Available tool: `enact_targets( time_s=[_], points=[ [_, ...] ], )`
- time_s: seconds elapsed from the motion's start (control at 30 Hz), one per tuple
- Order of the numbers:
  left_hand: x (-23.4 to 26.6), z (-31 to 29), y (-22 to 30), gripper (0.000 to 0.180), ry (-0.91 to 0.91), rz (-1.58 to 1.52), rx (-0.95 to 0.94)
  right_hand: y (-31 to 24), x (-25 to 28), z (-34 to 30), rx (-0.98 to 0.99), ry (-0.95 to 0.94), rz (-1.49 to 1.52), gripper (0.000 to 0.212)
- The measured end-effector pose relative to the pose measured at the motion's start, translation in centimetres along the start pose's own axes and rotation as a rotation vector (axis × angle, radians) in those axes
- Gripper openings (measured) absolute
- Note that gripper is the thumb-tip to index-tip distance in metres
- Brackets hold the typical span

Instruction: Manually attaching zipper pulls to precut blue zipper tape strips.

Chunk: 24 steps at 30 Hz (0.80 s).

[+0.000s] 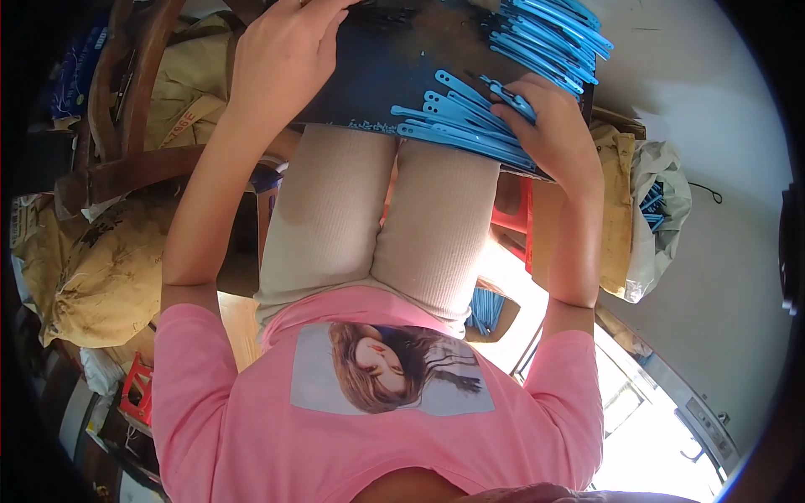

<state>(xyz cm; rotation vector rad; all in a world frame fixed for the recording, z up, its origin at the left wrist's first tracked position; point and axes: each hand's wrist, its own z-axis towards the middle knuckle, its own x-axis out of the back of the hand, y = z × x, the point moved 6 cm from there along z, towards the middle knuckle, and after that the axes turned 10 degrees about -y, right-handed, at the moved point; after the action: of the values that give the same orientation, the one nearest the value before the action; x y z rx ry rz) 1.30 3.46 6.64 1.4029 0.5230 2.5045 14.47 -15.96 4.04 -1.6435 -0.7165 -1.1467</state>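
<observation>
My right hand (547,121) is closed around a blue plastic piece (513,99) with a dark tip, at the right of the dark work surface (360,80). Long flat blue plastic strips (457,134) with holes in their ends lie fanned out beside and under this hand, along the near edge. A thick stack of similar blue strips (549,42) lies farther back at the right. At the top edge my left hand (289,54) has its fingers curled together, partly cut off by the frame. What they hold, if anything, is hidden. Small dark pieces (390,15) lie near its fingertips.
The work surface sits just beyond my knees. On the right stands an open pale sack (658,210) with blue pieces inside, and a box of blue strips (485,312) is below. Brown sacks (109,272) and a wooden chair (126,172) crowd the left.
</observation>
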Motion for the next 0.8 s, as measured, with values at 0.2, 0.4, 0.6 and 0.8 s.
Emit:
enact_targets(
  time_s=[0.2, 0.4, 0.6, 0.8],
  points=[
    [0.0, 0.3, 1.0, 0.013, -0.05, -0.261, 0.133, -0.9, -0.6, 1.4, -0.024, -0.137, -0.097, 0.023],
    [-2.2, 0.1, 0.8, 0.01, -0.055, -0.547, 0.11, -1.6, -0.6, 2.6, 0.036, -0.144, -0.074, 0.023],
    [-2.9, 0.2, 1.2, 0.008, -0.03, -0.636, 0.088, -2.9, -0.7, 4.1, 0.036, -0.235, -0.146, 0.024],
    [-3.3, 0.0, 0.9, 0.006, -0.03, -0.661, 0.067, -3.3, -1.5, 5.4, 0.0, -0.38, -0.231, 0.026]
  ],
)
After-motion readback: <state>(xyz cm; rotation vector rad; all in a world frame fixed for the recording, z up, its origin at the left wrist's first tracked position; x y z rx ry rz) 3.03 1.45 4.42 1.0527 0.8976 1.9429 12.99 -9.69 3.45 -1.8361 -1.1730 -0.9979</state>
